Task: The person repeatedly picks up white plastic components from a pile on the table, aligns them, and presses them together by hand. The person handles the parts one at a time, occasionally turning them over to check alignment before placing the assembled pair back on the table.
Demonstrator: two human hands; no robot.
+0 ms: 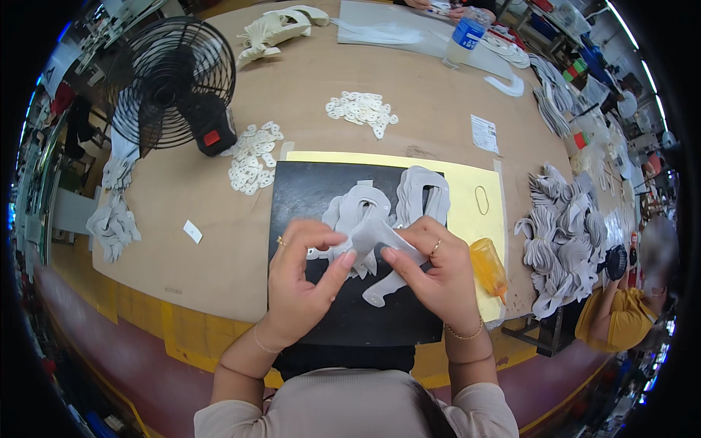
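A pale grey-white cut piece, like a shoe-upper part [374, 237], is stretched between my hands above the black mat [307, 191]. My left hand [301, 274] pinches its left side between thumb and forefinger. With thumb and fingers, my right hand [442, 276] grips the right side. One curved tail of light material [383, 290] hangs below, near my right thumb. Just beyond my hands lie a pile of looped grey pieces [358, 203] and a neater stack of similar pieces [423, 191]. My fingers partly cover the nearer pile.
A yellow glue bottle [488, 266] lies right of my right hand on a yellow sheet [467, 212]. Small white pieces [360, 109] are heaped farther back. A black fan [171, 87] stands left; bundled grey pieces [562, 241] lie right. A water bottle [465, 40] stands far back.
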